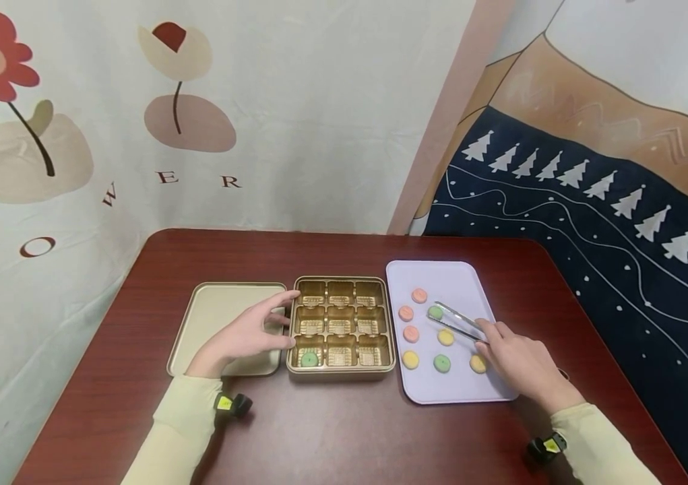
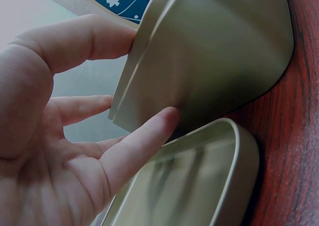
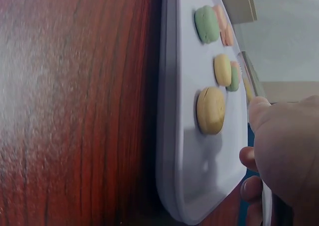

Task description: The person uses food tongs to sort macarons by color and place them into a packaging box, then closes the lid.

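Note:
My left hand (image 1: 255, 330) rests spread fingertips against the left wall of a gold tin (image 1: 340, 374), which has an insert of several square compartments. A green macaron (image 1: 309, 359) lies in its front left compartment. In the left wrist view, fingers (image 2: 112, 37) meet the outer wall near the rim. Over the lilac tray (image 1: 441, 391), my right hand (image 1: 516, 357) grips metal tongs (image 1: 461, 323). The tongs' tips sit either side of a green macaron (image 1: 435, 312). Around it are three pink macarons, three yellow ones and another green macaron (image 1: 442, 364).
Left of the tin, the gold lid (image 1: 228, 310) lies on the dark red wooden table (image 1: 319, 431), partly beneath my left hand. A yellow macaron (image 3: 211, 110) is near the tray's edge, close to my right hand. Printed curtains hang behind the table.

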